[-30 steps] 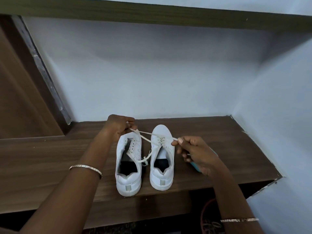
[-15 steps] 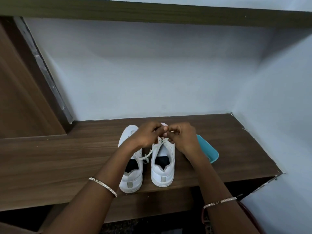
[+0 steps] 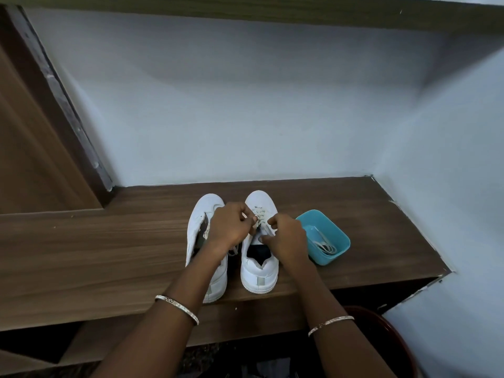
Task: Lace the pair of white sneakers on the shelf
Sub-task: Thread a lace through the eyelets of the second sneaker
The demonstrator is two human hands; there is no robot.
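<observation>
Two white sneakers stand side by side, toes to the wall, on the brown wooden shelf (image 3: pixel 109 249). The right sneaker (image 3: pixel 259 271) has a white lace (image 3: pixel 259 214) threaded through its front eyelets. My left hand (image 3: pixel 231 227) reaches across the left sneaker (image 3: pixel 207 208) and pinches the lace over the right sneaker's eyelets. My right hand (image 3: pixel 286 238) pinches the lace from the other side, fingers curled at the tongue. A loose lace end hangs between the two shoes. The left sneaker's eyelets are mostly hidden by my left wrist.
A small teal tub (image 3: pixel 338 241) holding another white lace (image 3: pixel 323 244) sits on the shelf just right of the shoes. Pale walls close the back and right side. A wooden panel (image 3: pixel 32 148) stands at the left. A dark red round rim (image 3: pixel 392 331) shows below the shelf.
My hands, spread apart pulling the lace taut a second ago, have come together over the right sneaker's eyelets. The teal tub has come into full view.
</observation>
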